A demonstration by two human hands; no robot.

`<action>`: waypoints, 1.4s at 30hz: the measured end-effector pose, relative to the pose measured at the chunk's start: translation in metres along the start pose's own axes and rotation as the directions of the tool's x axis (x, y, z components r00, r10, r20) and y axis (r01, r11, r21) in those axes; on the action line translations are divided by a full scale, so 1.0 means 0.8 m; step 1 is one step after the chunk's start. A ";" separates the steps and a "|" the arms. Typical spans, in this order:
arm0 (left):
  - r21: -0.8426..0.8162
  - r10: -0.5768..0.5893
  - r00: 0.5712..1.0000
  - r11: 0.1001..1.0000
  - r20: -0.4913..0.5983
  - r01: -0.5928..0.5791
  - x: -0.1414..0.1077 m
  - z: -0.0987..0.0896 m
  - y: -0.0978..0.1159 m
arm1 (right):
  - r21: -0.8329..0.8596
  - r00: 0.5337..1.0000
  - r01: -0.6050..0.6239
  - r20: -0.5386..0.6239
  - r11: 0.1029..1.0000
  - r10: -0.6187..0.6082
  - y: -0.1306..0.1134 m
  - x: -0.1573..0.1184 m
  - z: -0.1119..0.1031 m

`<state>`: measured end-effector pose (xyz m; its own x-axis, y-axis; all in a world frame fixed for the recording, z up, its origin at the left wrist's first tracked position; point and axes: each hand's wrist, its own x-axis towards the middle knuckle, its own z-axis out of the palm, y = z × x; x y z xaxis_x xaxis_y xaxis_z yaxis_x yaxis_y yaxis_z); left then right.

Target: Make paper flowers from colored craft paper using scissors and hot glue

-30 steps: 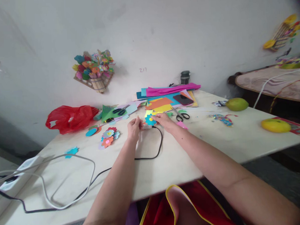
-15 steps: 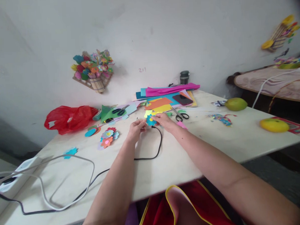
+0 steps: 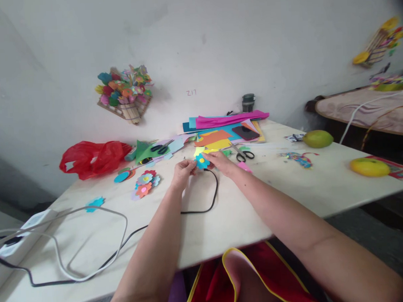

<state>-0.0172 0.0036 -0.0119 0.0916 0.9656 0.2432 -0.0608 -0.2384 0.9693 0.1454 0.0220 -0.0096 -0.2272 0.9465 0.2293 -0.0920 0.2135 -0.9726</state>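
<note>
Between my two hands is a blue paper flower (image 3: pixel 202 161) with a yellow round centre. My left hand (image 3: pixel 185 173) pinches its left edge. At its right edge, the fingers of my right hand (image 3: pixel 220 161) are closed on it. A black cable (image 3: pixel 214 195) ends just below the flower. To the left lies a small pile of finished paper flowers (image 3: pixel 144 184) in orange, grey, red and pale blue. Blue and orange paper discs (image 3: pixel 122 176) are behind that pile. A plain blue flower cutout (image 3: pixel 95 203) lies farther left.
Scissors (image 3: pixel 244 155) lie right of my hands, and a second pair (image 3: pixel 161 148) rests on green paper. Coloured sheets (image 3: pixel 217 137) and a phone (image 3: pixel 245 132) are at the back. A red plastic bag (image 3: pixel 91 158), a power strip (image 3: pixel 23 239) with cables, and mangoes (image 3: pixel 369 167) are at the sides.
The yellow centre of the blue flower, partly covered by my right fingers before, now shows fully. My right fingers have shifted slightly toward the flower's edge.
</note>
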 end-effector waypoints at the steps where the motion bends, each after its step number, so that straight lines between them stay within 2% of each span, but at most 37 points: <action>1: -0.004 0.005 1.000 1.000 -0.007 -0.005 0.000 0.000 0.000 | 0.006 1.000 -0.012 0.007 1.000 0.012 -0.001 -0.001 -0.001; 8: 0.021 0.037 0.999 0.999 0.004 -0.037 -0.002 0.002 0.001 | 0.006 0.996 -0.085 0.027 0.996 0.085 0.000 -0.001 -0.001; 17: 0.068 0.042 0.999 0.997 0.026 -0.044 -0.001 0.003 -0.002 | 0.049 0.992 -0.109 -0.060 0.993 0.112 -0.002 -0.002 0.006; 22: 0.075 0.038 0.999 0.996 0.028 -0.040 -0.002 0.004 -0.002 | 0.034 0.991 -0.108 -0.072 0.994 0.111 0.000 -0.003 0.005; 29: 0.025 0.048 0.999 0.999 0.005 -0.048 -0.003 0.000 0.000 | 0.026 0.993 -0.112 0.029 0.993 0.111 -0.001 -0.002 -0.003; 42: 0.055 0.047 0.999 0.997 0.025 -0.049 -0.001 0.002 -0.004 | -0.038 0.999 -0.034 -0.026 0.999 0.033 0.011 0.005 0.001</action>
<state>-0.0154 0.0033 -0.0151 0.1131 0.9504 0.2898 -0.0103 -0.2905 0.9568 0.1432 0.0276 -0.0174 -0.2049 0.9589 0.1963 -0.0470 0.1906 -0.9805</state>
